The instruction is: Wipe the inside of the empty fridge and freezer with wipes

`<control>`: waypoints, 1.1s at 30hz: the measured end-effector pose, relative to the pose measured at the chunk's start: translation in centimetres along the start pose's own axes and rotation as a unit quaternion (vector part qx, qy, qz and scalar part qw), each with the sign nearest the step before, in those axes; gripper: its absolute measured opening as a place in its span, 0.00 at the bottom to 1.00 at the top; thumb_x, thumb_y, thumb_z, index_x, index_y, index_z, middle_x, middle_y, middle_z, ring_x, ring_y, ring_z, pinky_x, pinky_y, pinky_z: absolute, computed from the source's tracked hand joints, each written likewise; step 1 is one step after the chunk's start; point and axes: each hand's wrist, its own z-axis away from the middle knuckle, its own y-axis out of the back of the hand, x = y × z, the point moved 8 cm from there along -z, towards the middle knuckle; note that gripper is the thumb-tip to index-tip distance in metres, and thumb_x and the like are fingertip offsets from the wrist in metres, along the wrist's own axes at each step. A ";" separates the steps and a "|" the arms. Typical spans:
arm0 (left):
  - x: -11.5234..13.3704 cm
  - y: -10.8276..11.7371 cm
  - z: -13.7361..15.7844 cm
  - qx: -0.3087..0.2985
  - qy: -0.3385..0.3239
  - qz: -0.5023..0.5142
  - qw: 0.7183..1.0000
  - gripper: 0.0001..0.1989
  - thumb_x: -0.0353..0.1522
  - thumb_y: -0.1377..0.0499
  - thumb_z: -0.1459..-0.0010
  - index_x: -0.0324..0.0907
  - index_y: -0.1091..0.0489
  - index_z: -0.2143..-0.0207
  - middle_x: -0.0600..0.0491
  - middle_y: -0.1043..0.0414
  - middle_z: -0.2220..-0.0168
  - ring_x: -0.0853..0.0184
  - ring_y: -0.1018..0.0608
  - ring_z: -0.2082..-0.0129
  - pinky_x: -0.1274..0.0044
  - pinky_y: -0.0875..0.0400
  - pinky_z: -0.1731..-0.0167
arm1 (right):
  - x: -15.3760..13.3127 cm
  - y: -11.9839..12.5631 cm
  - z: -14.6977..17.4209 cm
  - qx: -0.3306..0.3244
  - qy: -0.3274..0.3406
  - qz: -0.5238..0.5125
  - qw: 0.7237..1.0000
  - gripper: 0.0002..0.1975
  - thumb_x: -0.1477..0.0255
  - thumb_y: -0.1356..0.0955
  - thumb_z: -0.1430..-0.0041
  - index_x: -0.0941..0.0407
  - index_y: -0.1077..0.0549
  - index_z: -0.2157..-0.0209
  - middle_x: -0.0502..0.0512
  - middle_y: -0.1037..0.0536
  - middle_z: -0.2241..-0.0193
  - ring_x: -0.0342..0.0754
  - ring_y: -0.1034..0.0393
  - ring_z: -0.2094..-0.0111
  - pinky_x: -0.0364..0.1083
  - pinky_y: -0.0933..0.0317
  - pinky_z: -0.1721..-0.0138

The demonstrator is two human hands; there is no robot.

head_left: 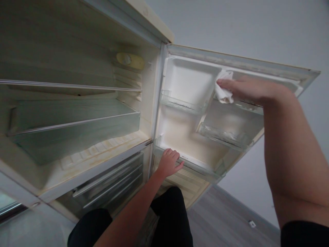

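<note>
Gripping one white cloth (224, 90), my right hand (239, 87) holds it against the upright divider inside the open fridge door (192, 75). In this head view my left hand (168, 163) rests on the rim of the long bottom bin (197, 168), fingers bent over it and thumb apart, without a cloth. I count four clear bins on the door: that long one, one at upper left (180, 104), one at upper right (250, 107) partly behind my right arm, and one below that (218, 136); glints hide whether anything lies in it. Inside the fridge (154, 20) I see two shelf edges, one above the other (69, 85), one yellowish box (132, 61) with a knob, and stains on the base. Below, drawers (113, 180) sit in shadow, too dim to count.
</note>
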 end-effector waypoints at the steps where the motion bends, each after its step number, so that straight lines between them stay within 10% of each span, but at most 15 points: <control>1: 0.0 0.0 0.0 0.001 0.000 0.001 1.000 0.10 0.41 0.39 0.37 0.46 0.34 0.67 0.51 0.28 0.67 0.57 0.29 0.61 0.63 0.34 0.50 | -0.1 -0.1 0.0 -0.016 0.006 -0.012 1.000 0.32 0.44 0.40 0.30 0.59 0.23 0.62 0.59 0.20 0.60 0.46 0.34 0.64 0.50 0.37 0.53; 12: 0.0 -0.2 -0.1 0.017 0.004 -0.010 1.000 0.10 0.40 0.38 0.39 0.46 0.34 0.68 0.51 0.27 0.67 0.57 0.28 0.61 0.63 0.35 0.50 | 2.7 -0.6 -1.0 -0.098 0.012 0.034 0.995 0.42 0.35 0.43 0.36 0.62 0.22 0.62 0.56 0.21 0.60 0.45 0.33 0.63 0.46 0.40 0.57; 23: -0.4 0.2 0.6 0.022 -0.003 -0.010 1.000 0.10 0.40 0.37 0.42 0.47 0.35 0.70 0.51 0.28 0.68 0.56 0.28 0.62 0.63 0.35 0.53 | -0.1 1.6 3.0 0.030 0.094 0.099 0.990 0.17 0.59 0.31 0.31 0.60 0.23 0.63 0.46 0.28 0.72 0.39 0.39 0.70 0.43 0.48 0.64; 33: -0.7 0.6 1.0 0.027 -0.008 0.008 1.000 0.10 0.39 0.37 0.43 0.47 0.36 0.69 0.51 0.29 0.68 0.56 0.29 0.61 0.63 0.34 0.52 | 4.7 3.3 8.6 0.076 -0.086 0.347 0.931 0.44 0.31 0.47 0.40 0.54 0.24 0.57 0.66 0.22 0.70 0.57 0.33 0.71 0.52 0.45 0.68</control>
